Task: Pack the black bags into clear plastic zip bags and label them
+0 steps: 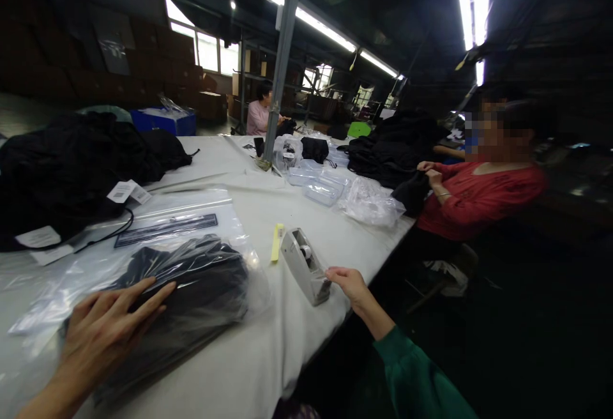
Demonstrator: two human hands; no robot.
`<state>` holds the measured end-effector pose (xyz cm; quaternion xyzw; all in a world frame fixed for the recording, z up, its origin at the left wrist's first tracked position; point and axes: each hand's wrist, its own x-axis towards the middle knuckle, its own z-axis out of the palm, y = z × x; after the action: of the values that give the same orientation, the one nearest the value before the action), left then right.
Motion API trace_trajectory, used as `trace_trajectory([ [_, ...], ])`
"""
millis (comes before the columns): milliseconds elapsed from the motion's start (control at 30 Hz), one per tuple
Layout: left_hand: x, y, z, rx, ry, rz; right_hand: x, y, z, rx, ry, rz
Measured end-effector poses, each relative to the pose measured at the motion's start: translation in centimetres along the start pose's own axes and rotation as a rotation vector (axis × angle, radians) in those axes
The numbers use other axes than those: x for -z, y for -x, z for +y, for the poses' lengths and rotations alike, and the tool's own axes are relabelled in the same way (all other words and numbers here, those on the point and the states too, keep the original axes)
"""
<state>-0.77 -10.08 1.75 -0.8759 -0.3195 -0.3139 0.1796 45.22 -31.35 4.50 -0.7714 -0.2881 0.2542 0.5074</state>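
Observation:
My left hand [108,323] lies with fingers spread on a clear plastic bag [256,278]. Inside the bag is a folded black cloth item [201,291], and a dark printed box shows near the bag's upper end. My right hand [352,288] is closed in a pinch at the cutting end of a grey tape dispenser [299,259], where the clear tape comes off. The strip between the fingertips is barely visible. Just left of the dispenser lies a yellow strip [276,243] on the white table cover [258,355].
Black drawstring bags with white tags [86,170] are heaped at the left. Clear plastic trays [325,189] and crumpled plastic [371,202] lie farther back, before a metal post [282,68]. A person in red [488,195] handles black cloth at right; another in pink [258,119] sits behind.

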Motion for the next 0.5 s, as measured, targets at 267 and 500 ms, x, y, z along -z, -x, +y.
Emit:
trace_trajectory([
  [267,0.2,0.0,0.1,-0.004,0.008,0.004,1.1,5.0,2.9,-0.007,0.011,0.088],
  [500,0.0,0.1,-0.3,-0.03,-0.01,-0.008,-1.3,4.0,6.4,-0.015,0.083,0.127],
])
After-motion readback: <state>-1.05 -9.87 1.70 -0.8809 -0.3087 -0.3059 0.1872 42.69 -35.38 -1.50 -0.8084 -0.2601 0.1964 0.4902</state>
